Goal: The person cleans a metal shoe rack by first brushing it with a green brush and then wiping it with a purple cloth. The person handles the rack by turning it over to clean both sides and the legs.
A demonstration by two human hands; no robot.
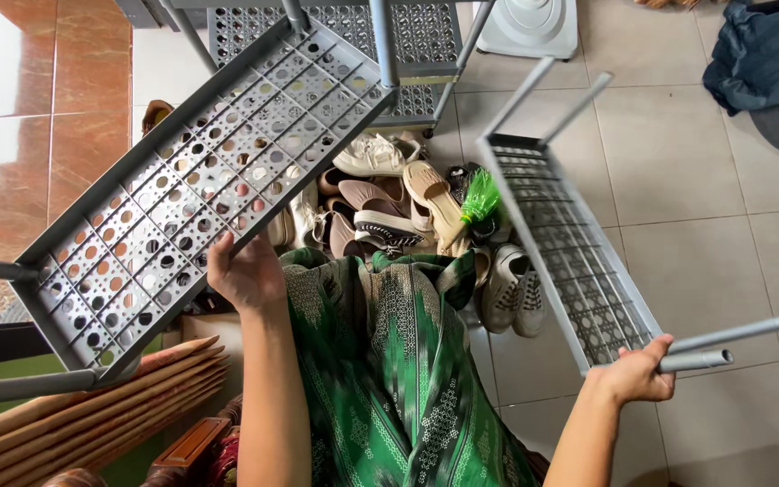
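holding two grey perforated rack shelves, one per hand, both raised clear of the floor. my left hand (245,275) grips the long edge of the left shelf (191,189), fingers curled under the rim and clamped on it; the panel tilts steeply, its far end up by the standing rack frame (407,45), its near end low by the bundle of wooden sticks (92,397). holding it at mid-edge appears to balance the weight about the hand. my right hand (637,370) is closed around a tube leg at the near corner of the right shelf (570,261), fingers wrapped on the tube; this panel is turned nearly edge-on, its legs pointing outward to the right, which keeps them off my green patterned garment (398,379). between the two shelves, on the pale tiled floor (723,271), lies a pile of shoes and sandals (389,207). a dark blue cloth (764,54) lies at upper right, well apart.
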